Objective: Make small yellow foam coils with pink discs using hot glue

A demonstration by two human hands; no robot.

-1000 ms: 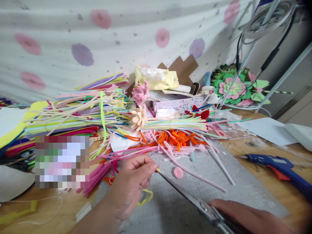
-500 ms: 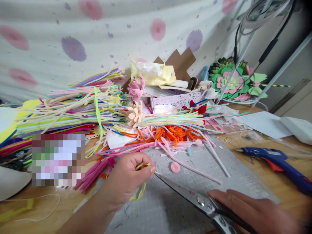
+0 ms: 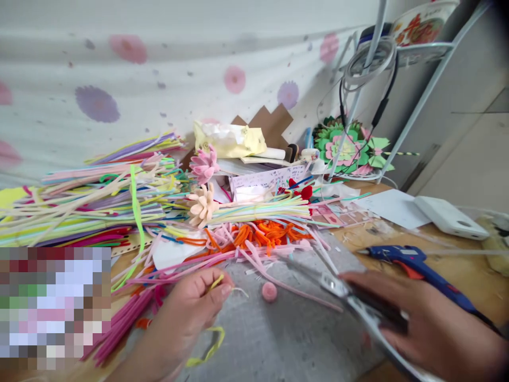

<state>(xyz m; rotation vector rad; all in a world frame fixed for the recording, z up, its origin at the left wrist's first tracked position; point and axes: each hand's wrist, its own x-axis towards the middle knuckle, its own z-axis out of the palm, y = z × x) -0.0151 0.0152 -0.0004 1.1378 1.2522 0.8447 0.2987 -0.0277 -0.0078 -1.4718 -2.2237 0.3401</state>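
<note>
My left hand [image 3: 204, 300] is closed in a pinch on a thin yellow-green strip [image 3: 217, 342]. A loop of the strip hangs below the hand over the grey cutting mat [image 3: 254, 345]. From the fingertips a thin pale end [image 3: 240, 291] sticks out to the right. My right hand [image 3: 429, 318] is wrapped round a pair of scissors [image 3: 336, 286], smeared by motion. Their blades point to the upper left over the mat, apart from the strip. Between the two hands lies a small pink coil [image 3: 269, 292] on the mat.
Bundles of coloured pipe cleaners [image 3: 99, 191] fill the back left. Orange pipe cleaners [image 3: 266, 233] lie along the mat's far edge, near a peach flower [image 3: 202, 206] and a pink flower [image 3: 204, 164]. A blue glue gun [image 3: 413, 260] rests on the right, beyond my right hand.
The scissors have moved away from the strip's end at my left fingertips, toward the right, and turned. The pale end now shows free. The whole view has shifted and tilted up.
</note>
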